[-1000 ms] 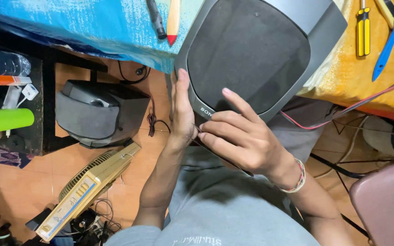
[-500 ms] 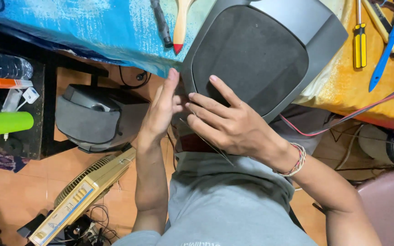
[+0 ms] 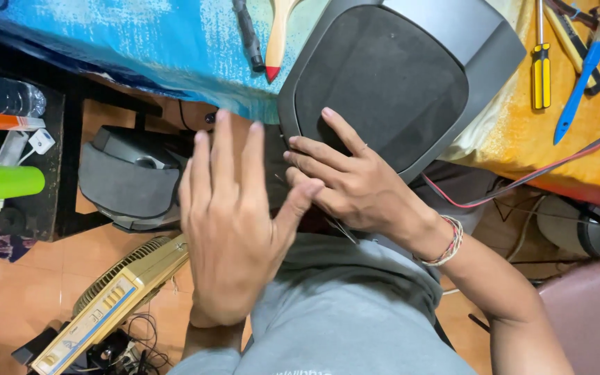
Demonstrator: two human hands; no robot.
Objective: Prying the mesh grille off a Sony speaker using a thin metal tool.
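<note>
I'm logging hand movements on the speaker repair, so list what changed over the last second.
The left hand came off the lower edge of the grey speaker and lifted toward the camera, fingers spread, holding nothing. The right hand stayed on the speaker's grille edge. The speaker, the yellow screwdriver and the blue brush kept their places on the table.

We see a grey speaker (image 3: pixel 397 76) with a black fabric grille, lying face up and tilted, its near edge under our right hand (image 3: pixel 355 184), just beyond our left hand (image 3: pixel 234 229).
</note>
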